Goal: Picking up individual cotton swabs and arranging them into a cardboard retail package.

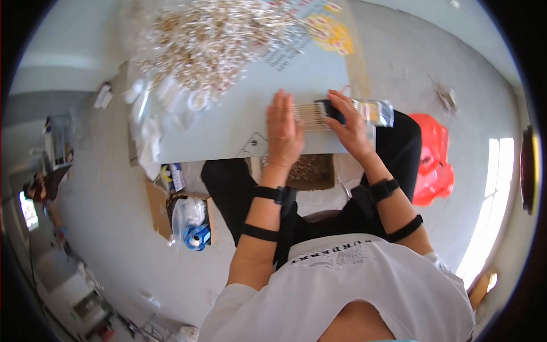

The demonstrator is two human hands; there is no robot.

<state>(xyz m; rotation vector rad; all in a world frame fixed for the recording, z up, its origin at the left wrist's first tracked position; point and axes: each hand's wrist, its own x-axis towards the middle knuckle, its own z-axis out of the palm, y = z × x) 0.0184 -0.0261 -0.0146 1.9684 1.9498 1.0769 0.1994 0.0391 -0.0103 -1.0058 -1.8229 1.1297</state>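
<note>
A flat row of cotton swabs (pixel 309 116) lies on the table between my hands, sticks side by side. My left hand (pixel 284 130) stands on edge at the row's left end, fingers straight and together, palm facing the swabs. Over the right end, my right hand (pixel 350 125) grips a small packet (pixel 373 112) with thumb and fingers on either side. Its dark part shows between the fingers, and a clear end with a yellow label sticks out to the right. Whether the swabs run inside the packet is hidden by my hand. A large loose heap of cotton swabs (pixel 211 43) covers the far left.
White crumpled plastic pieces (pixel 151 142) and a small white roll (pixel 197 101) lie at the table's (pixel 228 131) left. Below its near edge sits a box of loose sticks (pixel 310 172). An open carton (pixel 161 211) stands on the floor left; a red plastic stool (pixel 433 159) stands right.
</note>
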